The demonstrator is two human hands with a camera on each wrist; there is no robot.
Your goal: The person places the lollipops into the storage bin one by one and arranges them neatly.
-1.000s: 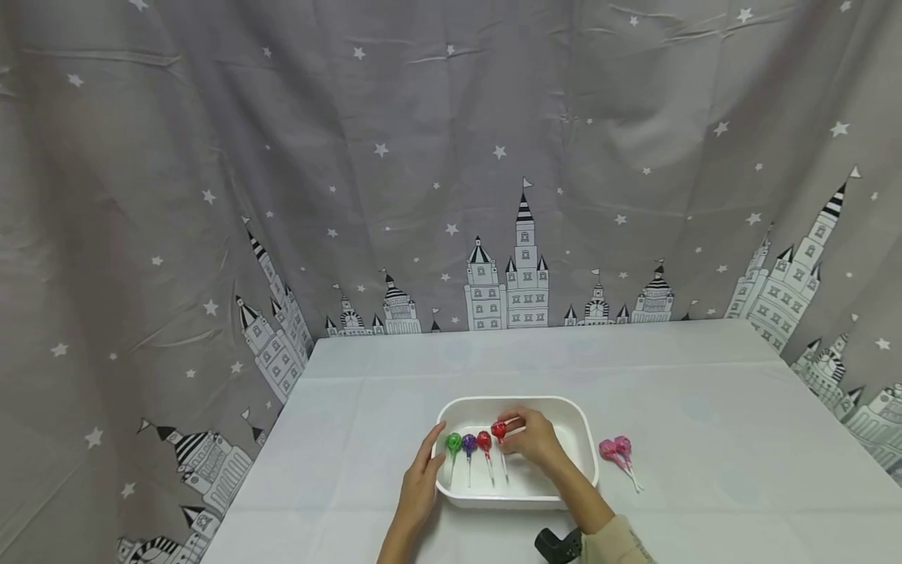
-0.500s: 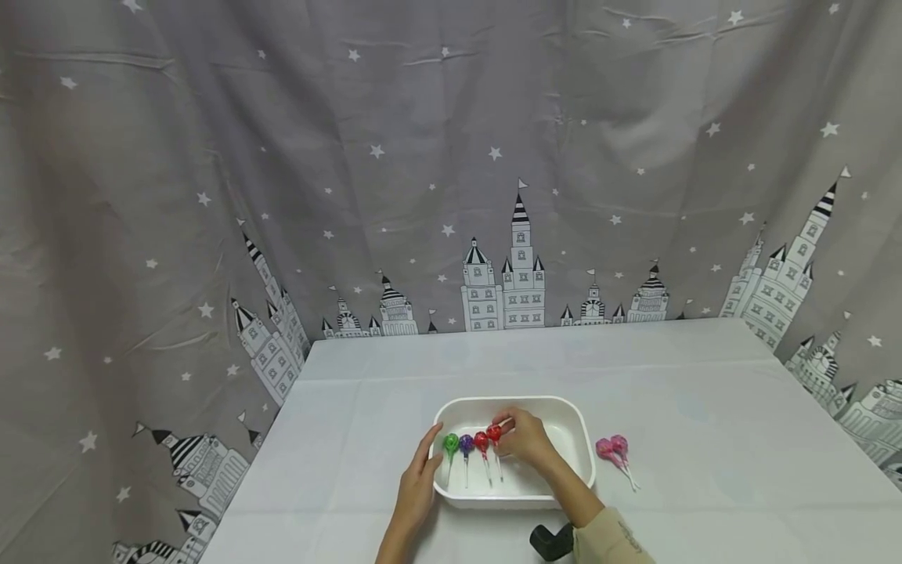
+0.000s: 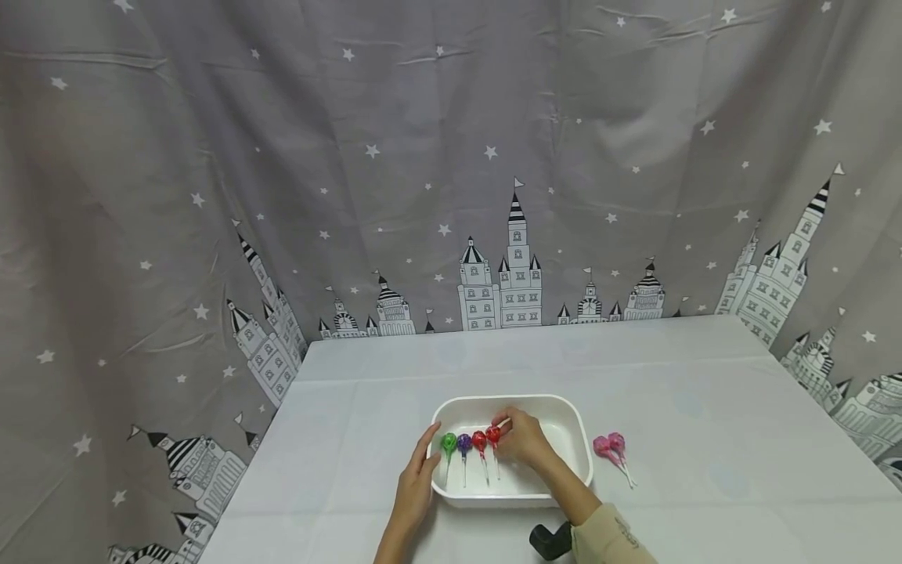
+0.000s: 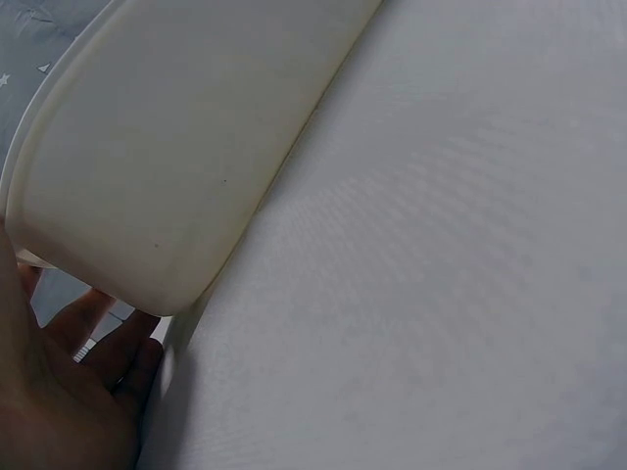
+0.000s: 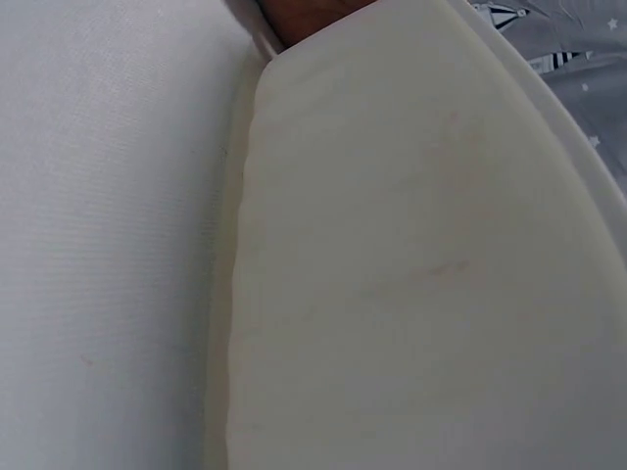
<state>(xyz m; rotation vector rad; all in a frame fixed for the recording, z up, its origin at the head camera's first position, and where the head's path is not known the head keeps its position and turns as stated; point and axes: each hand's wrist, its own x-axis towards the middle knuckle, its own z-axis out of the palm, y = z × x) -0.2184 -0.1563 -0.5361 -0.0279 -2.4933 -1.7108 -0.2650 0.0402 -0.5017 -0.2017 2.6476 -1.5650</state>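
A white tray (image 3: 513, 487) lies on the table, with several lollipops side by side in its left part. From the left these are a green lollipop (image 3: 449, 442), a purple lollipop (image 3: 463, 443) and two red ones. My left hand (image 3: 413, 487) holds the tray's left end, its fingers along the outside and its thumb at the rim. With the fingertips of my right hand (image 3: 524, 439) I pinch the head of the rightmost red lollipop (image 3: 494, 435). Beside it, untouched, is the other red lollipop (image 3: 480, 441). The right wrist view shows mostly the tray's outer wall (image 5: 392, 245).
Two pink lollipops (image 3: 611, 446) lie with sticks crossed on the table, right of the tray. A black object (image 3: 550, 542) shows by the right sleeve. Behind the white table (image 3: 676, 399) hangs a grey curtain (image 3: 395, 102) printed with castles and stars.
The right hand has brought the rightmost red lollipop slightly left and lower, closer to its red neighbour. My left hand stays at the tray's end. The whole view has shifted a little.
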